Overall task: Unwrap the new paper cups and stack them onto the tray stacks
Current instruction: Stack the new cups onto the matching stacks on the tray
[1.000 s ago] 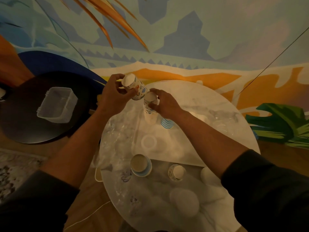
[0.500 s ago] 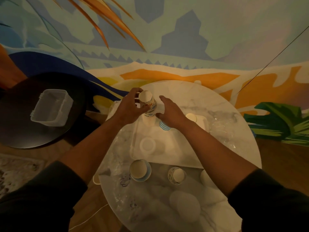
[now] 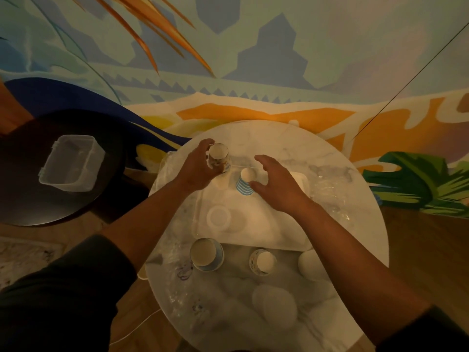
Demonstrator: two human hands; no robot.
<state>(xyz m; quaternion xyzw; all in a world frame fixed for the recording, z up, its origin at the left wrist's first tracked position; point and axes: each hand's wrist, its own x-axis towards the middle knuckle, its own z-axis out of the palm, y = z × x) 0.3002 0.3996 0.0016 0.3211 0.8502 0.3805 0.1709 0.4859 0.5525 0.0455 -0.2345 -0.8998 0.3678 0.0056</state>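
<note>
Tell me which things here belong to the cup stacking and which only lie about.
Job: patterned cup in left hand; striped cup by right hand; tray; loose cups.
Lying about: plastic box; black table.

I seem to be in a café or casual lounge rather than a home: the wall ahead of me carries a large painted mural of mountains, orange palm fronds and green leaves. I stand at a round white marble tabletop (paper cups and a white tray on it), beside a round black side table, on a wooden plank floor.
</note>
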